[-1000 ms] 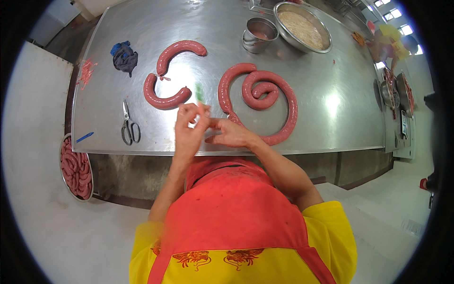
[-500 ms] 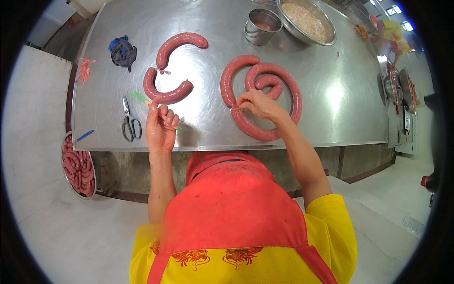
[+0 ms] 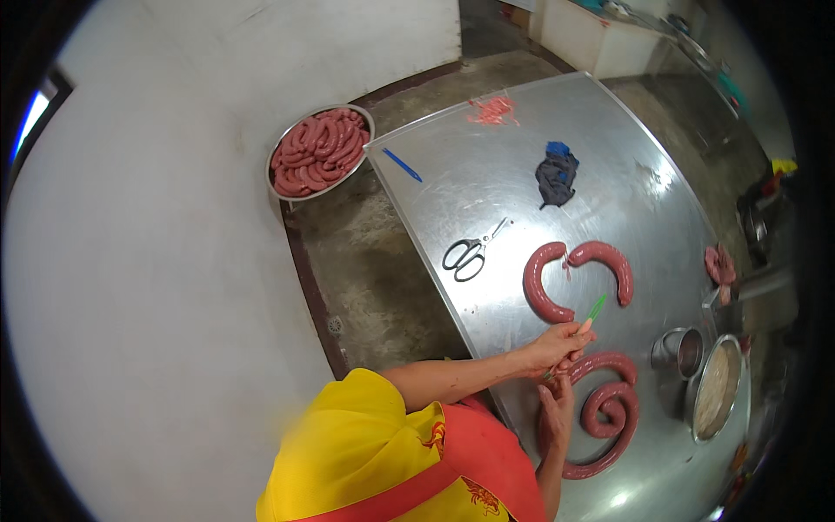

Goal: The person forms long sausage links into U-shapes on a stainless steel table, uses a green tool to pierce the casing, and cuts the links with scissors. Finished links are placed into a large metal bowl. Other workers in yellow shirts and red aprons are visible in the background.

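My left hand (image 3: 557, 345) is closed around a slim green strip-like thing (image 3: 597, 307), whose end sticks out beyond my fingers; its exact kind is not clear. Just below, my right hand (image 3: 557, 411) is closed at the outer part of a long coiled sausage (image 3: 628, 435), and the fingers of both hands meet there. My hands partly hide the gripped spot. Two shorter curved sausages, one on the left (image 3: 537, 283) and one on the right (image 3: 616, 263), lie past my left hand, their ends close together.
Black-handled scissors (image 3: 471, 255), a blue pen (image 3: 402, 164), a dark crumpled cloth (image 3: 557, 177) and pinkish scraps (image 3: 493, 110) lie on the metal table (image 3: 452, 174). A metal pail (image 3: 677, 351) and a bowl of pale contents (image 3: 718, 387) stand right. Beyond the table edge is a basin of sausages (image 3: 320, 150).
The view has swung left, bringing the basin and wall further in. My left hand has come across to my right hand at the coiled sausage, still holding the green thing.
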The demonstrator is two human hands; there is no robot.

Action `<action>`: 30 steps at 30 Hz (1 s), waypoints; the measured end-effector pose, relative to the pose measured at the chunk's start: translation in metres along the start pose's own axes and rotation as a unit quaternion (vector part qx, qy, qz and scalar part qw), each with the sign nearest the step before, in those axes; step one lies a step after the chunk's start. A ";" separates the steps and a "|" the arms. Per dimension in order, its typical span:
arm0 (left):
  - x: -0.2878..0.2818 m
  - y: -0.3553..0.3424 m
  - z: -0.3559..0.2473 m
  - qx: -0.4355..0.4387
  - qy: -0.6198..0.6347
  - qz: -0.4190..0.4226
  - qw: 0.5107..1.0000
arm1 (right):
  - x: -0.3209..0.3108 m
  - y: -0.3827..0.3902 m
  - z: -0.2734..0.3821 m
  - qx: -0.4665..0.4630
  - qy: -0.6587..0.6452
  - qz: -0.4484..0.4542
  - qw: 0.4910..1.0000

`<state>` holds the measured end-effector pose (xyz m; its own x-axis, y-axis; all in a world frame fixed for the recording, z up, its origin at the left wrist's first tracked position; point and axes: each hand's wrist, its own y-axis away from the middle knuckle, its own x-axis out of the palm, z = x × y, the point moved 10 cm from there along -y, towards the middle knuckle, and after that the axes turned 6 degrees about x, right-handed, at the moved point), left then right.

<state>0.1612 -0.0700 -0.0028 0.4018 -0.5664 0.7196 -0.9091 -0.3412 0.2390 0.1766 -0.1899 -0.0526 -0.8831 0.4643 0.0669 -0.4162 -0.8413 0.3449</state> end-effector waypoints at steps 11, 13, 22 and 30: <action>-0.074 0.000 0.015 0.060 -0.061 -0.031 0.996 | -0.082 0.004 -0.015 -0.052 0.483 -0.256 0.836; -0.078 0.010 0.007 0.091 -0.079 -0.037 0.992 | -0.052 0.008 -0.020 -0.056 0.571 -0.268 0.774; -0.123 0.123 -0.018 -0.015 -0.505 0.071 0.860 | -0.049 -0.008 -0.026 0.071 0.548 -0.284 0.783; -0.225 0.164 0.043 -0.079 -0.635 0.081 0.764 | -0.078 -0.018 -0.119 0.395 -0.070 0.094 0.911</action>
<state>-0.0735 -0.0306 -0.1538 -0.0267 -0.8968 -0.4417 -0.9199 -0.1509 0.3619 0.2270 -0.2438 -0.1758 -0.8635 0.4098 0.2941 0.0741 -0.4737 0.8776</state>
